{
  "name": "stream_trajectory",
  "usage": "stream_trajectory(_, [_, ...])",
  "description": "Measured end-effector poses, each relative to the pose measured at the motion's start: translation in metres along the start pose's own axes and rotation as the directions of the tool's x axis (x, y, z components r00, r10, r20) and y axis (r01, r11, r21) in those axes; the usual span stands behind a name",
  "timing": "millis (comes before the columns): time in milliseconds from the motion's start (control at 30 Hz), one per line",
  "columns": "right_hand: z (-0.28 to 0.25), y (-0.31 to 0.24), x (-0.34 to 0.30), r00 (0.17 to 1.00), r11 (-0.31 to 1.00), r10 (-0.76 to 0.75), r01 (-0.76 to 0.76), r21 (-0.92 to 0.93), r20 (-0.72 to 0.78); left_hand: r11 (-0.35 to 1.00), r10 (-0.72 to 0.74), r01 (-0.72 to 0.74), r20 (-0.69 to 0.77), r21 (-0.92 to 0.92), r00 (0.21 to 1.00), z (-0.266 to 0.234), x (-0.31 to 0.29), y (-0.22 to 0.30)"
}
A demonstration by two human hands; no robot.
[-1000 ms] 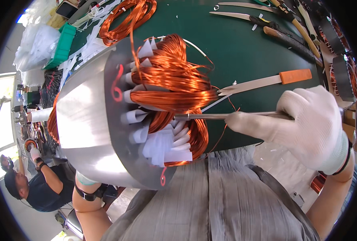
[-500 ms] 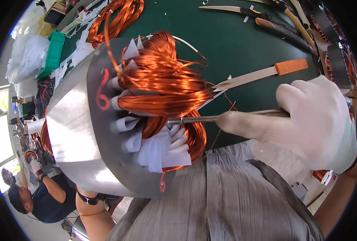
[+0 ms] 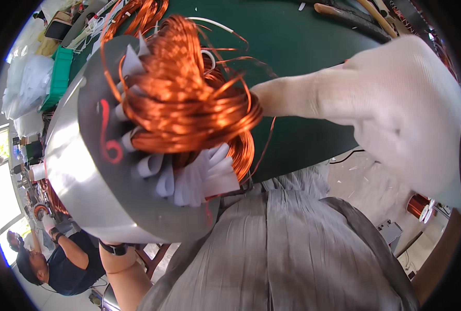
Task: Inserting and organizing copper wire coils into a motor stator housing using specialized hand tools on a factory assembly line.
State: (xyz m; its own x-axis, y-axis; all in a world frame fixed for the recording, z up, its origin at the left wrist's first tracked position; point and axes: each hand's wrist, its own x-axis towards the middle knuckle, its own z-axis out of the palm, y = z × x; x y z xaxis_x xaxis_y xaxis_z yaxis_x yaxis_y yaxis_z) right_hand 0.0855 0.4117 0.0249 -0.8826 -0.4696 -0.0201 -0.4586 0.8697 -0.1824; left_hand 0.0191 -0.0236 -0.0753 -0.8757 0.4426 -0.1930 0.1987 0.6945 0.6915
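Note:
A motor stator (image 3: 67,160), a silvery metal ring with a dark end face, lies tilted on its side. Thick copper wire coils (image 3: 184,109) bulge from its opening. White insulating paper strips (image 3: 189,179) stick out below them, and a red mark (image 3: 107,132) is on the end face. My right hand (image 3: 396,103), in a white glove, is at the coils' right side, one digit stretched against them. Its other fingers look curled; what they hold is hidden. My left forearm (image 3: 124,267), with a black watch, runs up behind the stator, which hides that hand.
On the green table (image 3: 292,46), more copper coils (image 3: 137,18) lie at the far left, wooden-handled tools (image 3: 350,20) at the far right. Left are a green bin (image 3: 59,75) and plastic bags (image 3: 28,78). A co-worker (image 3: 67,262) is at the left; a copper wire spool (image 3: 420,206) is right.
My right hand has moved up and away from me, toward the coils' upper right. The metal rod it held is out of sight. The stator has shifted up and left in view.

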Motion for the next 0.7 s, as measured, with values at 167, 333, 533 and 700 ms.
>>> stream_trajectory(167, [-0.003, 0.008, -0.004, 0.998, 0.995, 0.068, -0.068, 0.068, 0.006, 1.0, 0.023, -0.024, 0.021, 0.006, 1.0, 0.003, 0.001, 0.003])
stream_trajectory(333, [0.015, 0.033, 0.005, 0.998, 0.936, 0.045, -0.03, 0.35, -0.035, 0.999, 0.041, -0.041, 0.032, 0.002, 0.999, -0.001, 0.003, 0.001])
stream_trajectory(533, [0.022, 0.027, 0.001, 0.991, 0.914, 0.056, -0.002, 0.407, -0.121, 0.999, 0.036, -0.036, 0.012, 0.004, 0.999, -0.013, -0.003, -0.002])
stream_trajectory(700, [0.032, 0.014, 0.006, 0.969, 0.963, -0.035, 0.098, 0.25, -0.244, 0.999, 0.032, -0.032, 0.003, 0.004, 0.999, -0.01, -0.006, 0.0])
